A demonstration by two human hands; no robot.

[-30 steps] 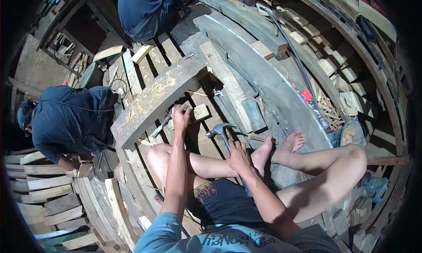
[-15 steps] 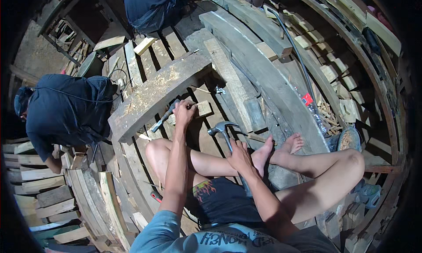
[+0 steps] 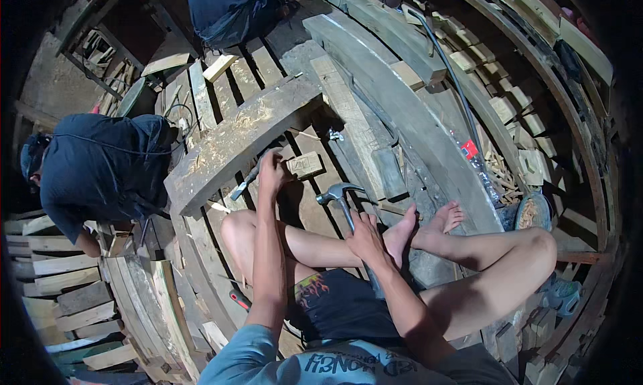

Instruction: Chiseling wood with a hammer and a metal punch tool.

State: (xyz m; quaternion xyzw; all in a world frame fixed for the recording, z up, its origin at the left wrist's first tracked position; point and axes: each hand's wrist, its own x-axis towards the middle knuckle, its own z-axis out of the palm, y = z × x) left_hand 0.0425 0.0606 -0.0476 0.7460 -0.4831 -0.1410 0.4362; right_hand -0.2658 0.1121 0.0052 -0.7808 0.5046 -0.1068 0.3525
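Observation:
My left hand (image 3: pixel 271 176) is closed round a chisel (image 3: pixel 245 185), its blade pointing toward my left knee. Just right of that hand lies a small wooden block (image 3: pixel 305 165) with dark marks on its top; whether my fingers touch it I cannot tell. In my right hand (image 3: pixel 366 236) is a claw hammer (image 3: pixel 340 193), gripped by the handle, its head up over the slats in front of my crossed legs. Beyond the left hand lies a thick curved beam (image 3: pixel 248 127) strewn with wood shavings.
A long curved plank (image 3: pixel 408 117) runs past my feet on the right. A grey block (image 3: pixel 388 173) lies beside a pale board (image 3: pixel 348 117). One person (image 3: pixel 107 164) bends over at the left, another person (image 3: pixel 231 10) sits at the far side. A red-handled tool (image 3: pixel 239 299) lies by my left elbow.
My left hand has shifted slightly left and turned on the chisel, uncovering more of the wooden block's marked top. The right hand and hammer have hardly moved.

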